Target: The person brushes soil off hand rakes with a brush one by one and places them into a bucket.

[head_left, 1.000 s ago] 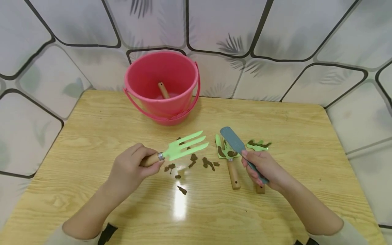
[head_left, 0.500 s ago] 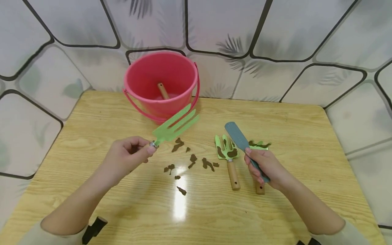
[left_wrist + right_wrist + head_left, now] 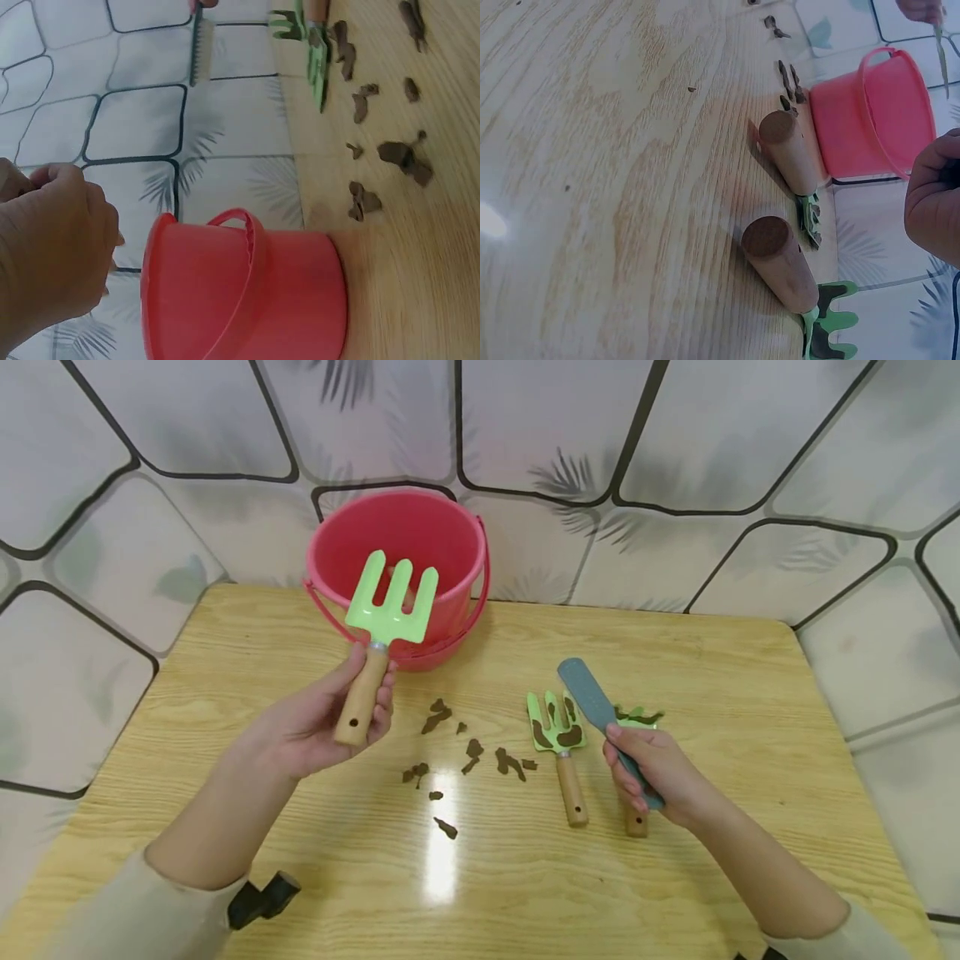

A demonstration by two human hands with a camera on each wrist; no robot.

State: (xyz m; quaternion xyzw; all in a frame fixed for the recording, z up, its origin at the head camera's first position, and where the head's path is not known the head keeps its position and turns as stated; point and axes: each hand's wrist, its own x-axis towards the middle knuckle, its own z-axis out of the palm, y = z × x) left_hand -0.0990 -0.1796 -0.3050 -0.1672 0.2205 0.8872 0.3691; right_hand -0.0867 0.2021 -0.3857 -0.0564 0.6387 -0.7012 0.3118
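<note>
My left hand (image 3: 330,718) holds a green hand fork (image 3: 390,610) by its wooden handle, tines up, overlapping the pink bucket (image 3: 442,627) in the head view. The green metal of this fork looks clean. My right hand (image 3: 660,768) grips a blue-grey brush (image 3: 587,692); its pale bristles (image 3: 204,52) show in the left wrist view. Below the brush, a second hand fork (image 3: 558,735) with brown patches lies on the table. Another green tool (image 3: 832,321), smeared brown, lies beside it, partly hidden behind my right hand in the head view.
Several brown crumbs of dirt (image 3: 474,750) are scattered on the wooden table (image 3: 525,885) between my hands. A tiled-pattern wall (image 3: 525,410) stands behind. Inside the bucket is a wooden handle, now mostly behind the fork.
My left hand has raised the hand fork and turned it from pointing right to tines upward, palm side showing. My right hand with the brush has shifted slightly right.
</note>
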